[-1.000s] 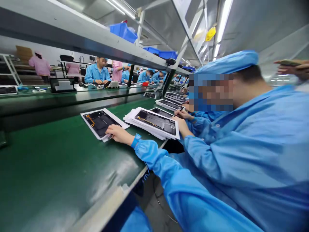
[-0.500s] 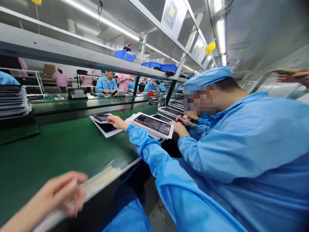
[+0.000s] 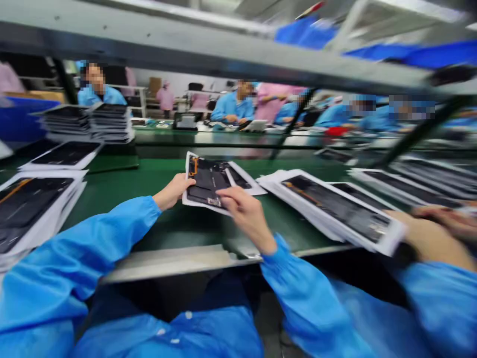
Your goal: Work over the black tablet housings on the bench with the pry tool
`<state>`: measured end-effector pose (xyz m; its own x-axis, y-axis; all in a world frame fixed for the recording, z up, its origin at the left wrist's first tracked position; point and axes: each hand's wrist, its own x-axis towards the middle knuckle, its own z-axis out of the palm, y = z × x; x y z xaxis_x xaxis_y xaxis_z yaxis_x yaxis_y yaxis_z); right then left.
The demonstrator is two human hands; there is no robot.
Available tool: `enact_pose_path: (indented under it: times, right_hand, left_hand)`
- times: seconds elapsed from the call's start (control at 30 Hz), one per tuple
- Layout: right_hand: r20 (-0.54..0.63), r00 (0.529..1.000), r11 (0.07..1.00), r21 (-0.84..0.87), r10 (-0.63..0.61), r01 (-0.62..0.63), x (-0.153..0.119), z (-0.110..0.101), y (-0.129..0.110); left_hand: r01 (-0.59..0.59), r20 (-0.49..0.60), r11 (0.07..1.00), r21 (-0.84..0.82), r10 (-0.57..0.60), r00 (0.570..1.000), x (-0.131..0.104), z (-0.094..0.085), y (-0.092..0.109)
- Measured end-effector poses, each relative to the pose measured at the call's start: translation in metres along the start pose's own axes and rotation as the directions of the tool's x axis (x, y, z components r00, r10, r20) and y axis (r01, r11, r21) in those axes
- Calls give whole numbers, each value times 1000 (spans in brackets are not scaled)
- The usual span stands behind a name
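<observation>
A dark flat panel (image 3: 208, 181) with an orange strip, backed by a white sheet, is tilted up above the green bench (image 3: 156, 171). My left hand (image 3: 174, 191) grips its left edge, thumb on top. At its lower right, my right hand (image 3: 244, 209) has its fingers pinched together at the panel's edge; the contact is slightly blurred. Another dark panel on white backing (image 3: 253, 186) lies just behind on the right.
Stacked panels (image 3: 40, 199) stand at left, with taller stacks (image 3: 112, 117) behind. Right of me is another stack (image 3: 335, 206) beside a co-worker's hand (image 3: 436, 238). A metal shelf beam (image 3: 208, 44) crosses overhead. The bench's front edge (image 3: 179, 261) is near my lap.
The view has turned left towards the bench. My left hand has come up from the front edge and taken hold of a panel, and my right hand has drawn in from the far right stack area.
</observation>
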<state>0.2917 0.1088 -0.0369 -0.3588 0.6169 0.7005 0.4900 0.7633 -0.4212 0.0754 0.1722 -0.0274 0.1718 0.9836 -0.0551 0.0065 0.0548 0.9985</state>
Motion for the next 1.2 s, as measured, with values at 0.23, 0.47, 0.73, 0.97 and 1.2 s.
enact_pose_path:
  times: [0.23, 0.47, 0.73, 0.97, 1.2]
  right_hand:
    - [-78, 996, 911, 412, 48, -11, -59, 34, -86]
    - [131, 991, 882, 467, -8, -55, -42, 106, -107]
    - [256, 956, 932, 358, -146, 47, -42, 117, -98]
    - [224, 961, 957, 272, -161, 97, -44, 125, -106]
    - [236, 967, 967, 252, -99, 38, -50, 120, -109]
  left_hand:
    - [47, -235, 961, 274, 19, 972, -137, -89, -28]
    - [6, -129, 630, 777, 150, 980, -172, -136, -44]
    - [-429, 253, 431, 793, 409, 877, -210, -134, -76]
    - [-455, 238, 415, 788, 476, 847, -205, -132, -85]
    - [-469, 266, 374, 800, 479, 837, -205, -134, -86]
